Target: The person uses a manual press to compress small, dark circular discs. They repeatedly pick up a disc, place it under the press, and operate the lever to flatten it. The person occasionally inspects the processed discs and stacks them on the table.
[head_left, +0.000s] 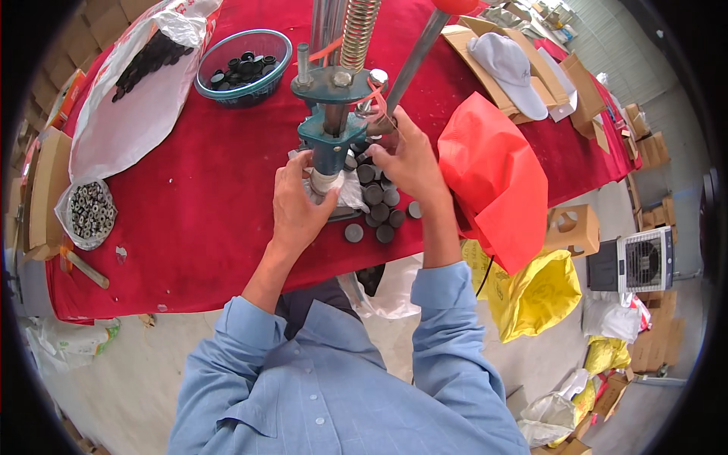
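A dark green hand press (331,140) with a coil spring (359,34) stands in front of me on a red-covered table. My left hand (298,203) curves around the press's lower end, where a pale wrapped collar (324,180) shows between thumb and fingers. Any small piece in its grip is hidden. My right hand (409,163) is at the press's right side, its thumb and forefinger apart, close to a brownish cylindrical part (382,125). Several dark round caps (373,195) lie just below it, some stacked, beside a crumpled clear plastic bag (352,192).
A blue-rimmed basket of black caps (244,67) stands at the far left, by a white sack (136,125) with black pieces. A bag of metal rings (92,214) lies at the left edge. To the right are a red fabric bag (493,174) and a grey cap (509,72) on cardboard.
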